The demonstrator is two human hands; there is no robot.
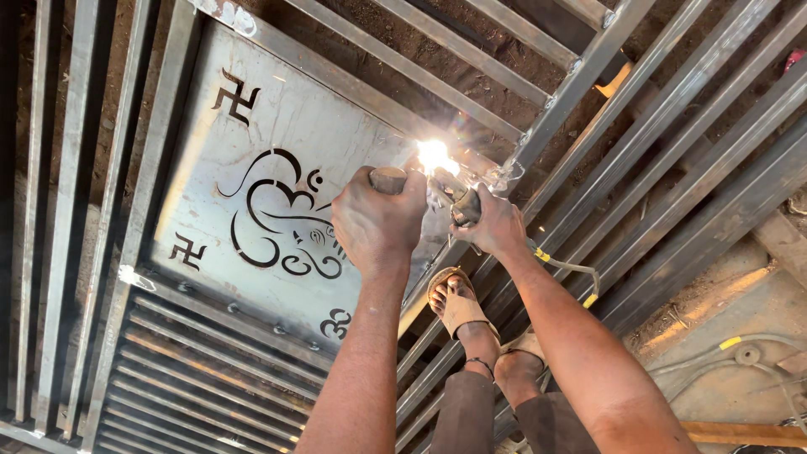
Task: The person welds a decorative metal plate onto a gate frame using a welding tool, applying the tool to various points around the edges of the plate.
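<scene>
**Inspector:** Where does the work point lie relative to the hands?

**Assistant:** The weld arc (433, 155) burns at the upper right edge of the cut-out steel panel (269, 193), where it meets a diagonal frame bar (572, 88). It sits just above and between both hands.

**Inspector:** State of each hand?

**Assistant:** The right hand (496, 225) is clamped around the electrode holder (465, 205), whose long axis runs up and left toward the arc. A cable (567, 267) trails off to its right. The left hand (378, 223) is closed on a rounded handle (387, 179); what the handle belongs to I cannot tell through the glare.

**Inspector:** Which hand is nearer?

**Assistant:** Both are close; the left hand's handle stands just beside the arc, while the right reaches it only through the holder's tip.

**Inspector:** Footing?

**Assistant:** Sandalled feet (458, 307) rest on the gate bars, below the hands.
</scene>
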